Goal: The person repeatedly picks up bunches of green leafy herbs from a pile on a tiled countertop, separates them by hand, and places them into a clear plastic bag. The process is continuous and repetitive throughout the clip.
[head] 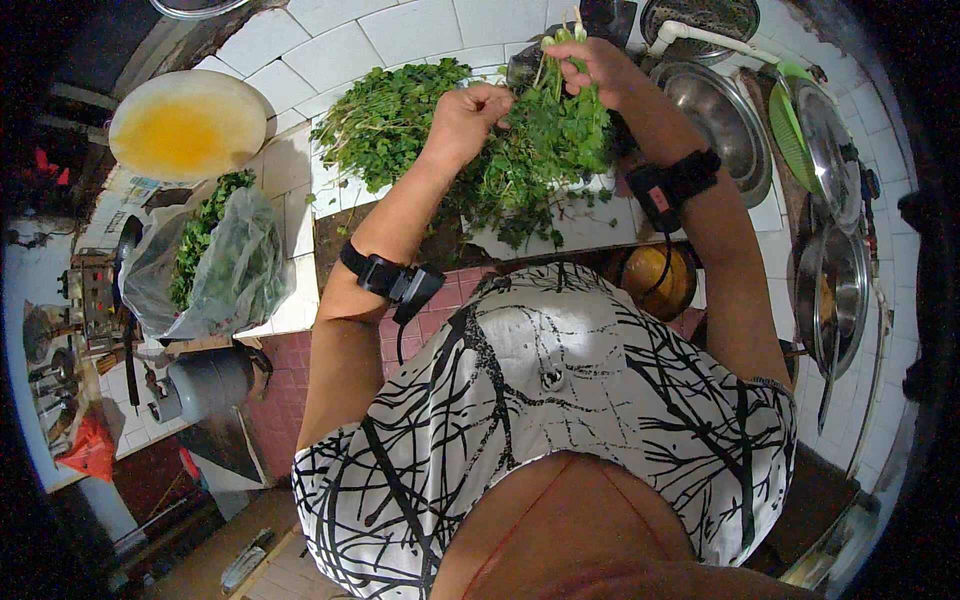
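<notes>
My right hand [596, 71] grips a bunch of leafy green herb, seemingly coriander [577, 124], near its pale stem ends. The leaves hang downward over the white tiled counter. To its left, my left hand [474, 116] has thumb and fingertips pinched together beside the bunch; whether anything thin is between them is too small to tell. A large heap of the same herb [382, 120] spreads behind and left of my left hand, stems pointing left. More loose herb [517, 195] lies below both hands, reaching the counter's front edge.
A clear plastic bag [240, 262] of greens and a stained round board [187, 127] are at left, above a gas cylinder [202, 386]. On the right are a steel basin [712, 120], a white pipe [712, 41], a green colander [791, 127] and a steel pan [847, 300].
</notes>
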`<state>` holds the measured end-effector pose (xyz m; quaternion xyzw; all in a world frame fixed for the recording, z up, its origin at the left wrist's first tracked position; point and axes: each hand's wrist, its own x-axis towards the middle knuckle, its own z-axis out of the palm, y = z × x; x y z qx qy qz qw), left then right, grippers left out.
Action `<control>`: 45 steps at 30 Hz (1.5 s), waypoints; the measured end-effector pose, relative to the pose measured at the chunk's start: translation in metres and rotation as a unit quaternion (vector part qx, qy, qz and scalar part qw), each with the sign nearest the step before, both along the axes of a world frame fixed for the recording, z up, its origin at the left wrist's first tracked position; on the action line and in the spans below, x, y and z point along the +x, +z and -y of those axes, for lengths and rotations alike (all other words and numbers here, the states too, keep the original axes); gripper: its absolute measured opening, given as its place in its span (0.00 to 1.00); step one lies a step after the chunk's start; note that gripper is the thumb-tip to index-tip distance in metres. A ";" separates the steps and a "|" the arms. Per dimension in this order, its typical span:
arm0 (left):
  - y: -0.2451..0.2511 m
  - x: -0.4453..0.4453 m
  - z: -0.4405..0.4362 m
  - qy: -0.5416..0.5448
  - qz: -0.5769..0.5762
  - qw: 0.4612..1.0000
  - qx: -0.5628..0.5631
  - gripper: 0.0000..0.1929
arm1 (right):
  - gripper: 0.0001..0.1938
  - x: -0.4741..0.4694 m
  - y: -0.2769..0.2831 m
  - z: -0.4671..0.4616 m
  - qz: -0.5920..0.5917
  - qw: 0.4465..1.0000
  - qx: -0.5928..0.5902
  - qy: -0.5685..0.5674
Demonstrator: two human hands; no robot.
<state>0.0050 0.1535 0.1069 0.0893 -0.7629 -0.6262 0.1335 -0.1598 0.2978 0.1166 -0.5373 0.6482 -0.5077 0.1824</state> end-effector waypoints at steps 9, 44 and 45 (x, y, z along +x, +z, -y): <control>-0.016 0.014 0.012 0.015 0.025 0.965 0.260 0.05 | 0.16 -0.008 -0.012 0.005 0.183 0.983 0.025 -0.012; -0.013 -0.003 -0.005 0.089 -0.052 0.978 -0.178 0.23 | 0.14 0.019 0.004 0.019 0.250 0.965 0.025 -0.076; -0.003 -0.004 -0.012 0.069 -0.074 0.970 -0.220 0.21 | 0.15 0.026 0.007 0.024 0.278 0.958 0.022 -0.068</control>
